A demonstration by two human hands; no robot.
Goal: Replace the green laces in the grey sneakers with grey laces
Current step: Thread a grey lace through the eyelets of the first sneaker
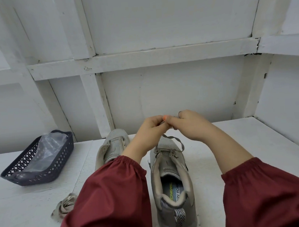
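Observation:
Two grey sneakers stand on the white table, toes pointing away from me. The right sneaker [173, 188] has a grey lace [175, 140] threaded through its eyelets. My left hand [149, 129] and my right hand [190, 124] meet above its toe, and both pinch the ends of that lace, fingers curled. The left sneaker [112, 146] is partly hidden behind my left sleeve and shows no lace in its visible eyelets. A loose bundle of pale lace [65, 208] lies on the table at the lower left.
A dark perforated plastic basket [16, 174] holding a clear plastic bag [46, 149] sits at the left of the table. White panelled walls close off the back and right side. The table's front edge is out of sight under my red sleeves.

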